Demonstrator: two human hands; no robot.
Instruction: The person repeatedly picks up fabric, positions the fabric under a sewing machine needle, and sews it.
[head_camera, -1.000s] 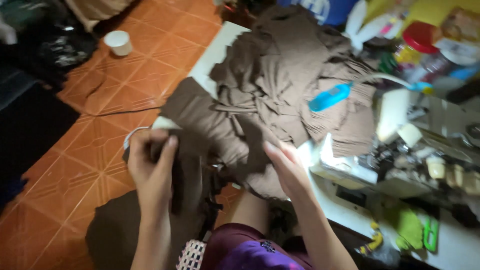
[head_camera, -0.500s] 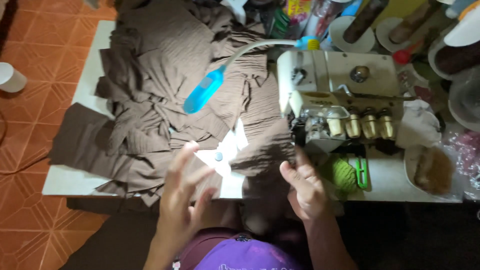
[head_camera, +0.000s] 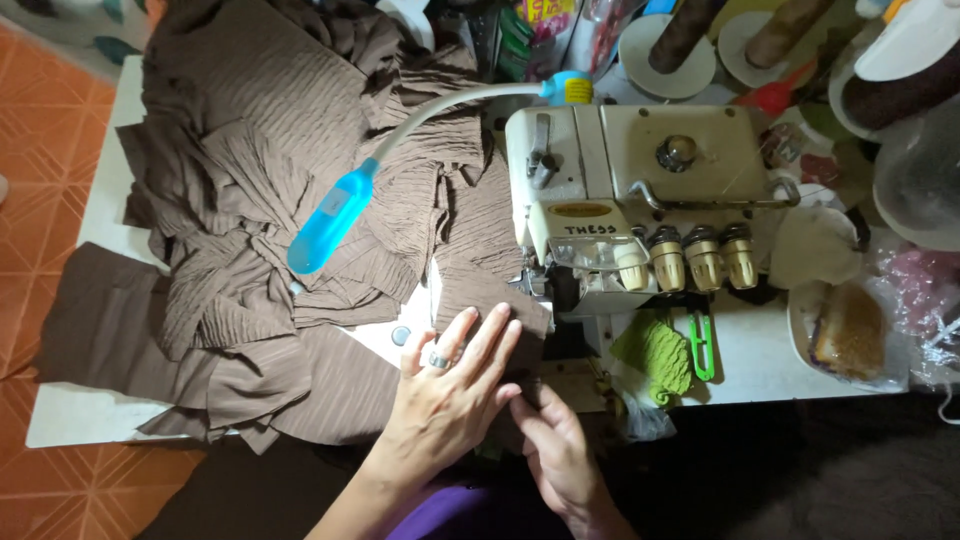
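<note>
Lying at centre frame beside the cream overlock sewing machine (head_camera: 640, 190), the soft, limp brown ribbed fabric piece (head_camera: 490, 300) is pressed flat by the open-fingered left hand (head_camera: 450, 395) and pinched at its near edge by the right hand (head_camera: 555, 450).

A small sewing workshop, likely in a home. A cream overlock machine (head_camera: 630, 215) with three tension knobs stands on a white bench (head_camera: 95, 415), lit by a blue gooseneck lamp (head_camera: 330, 220). Cut brown fabric pieces (head_camera: 270, 180) lie heaped beside it (many alike). Thread cones (head_camera: 690, 30) and green snips (head_camera: 703, 345) crowd the far side; the floor (head_camera: 40, 150) is orange tile.
</note>
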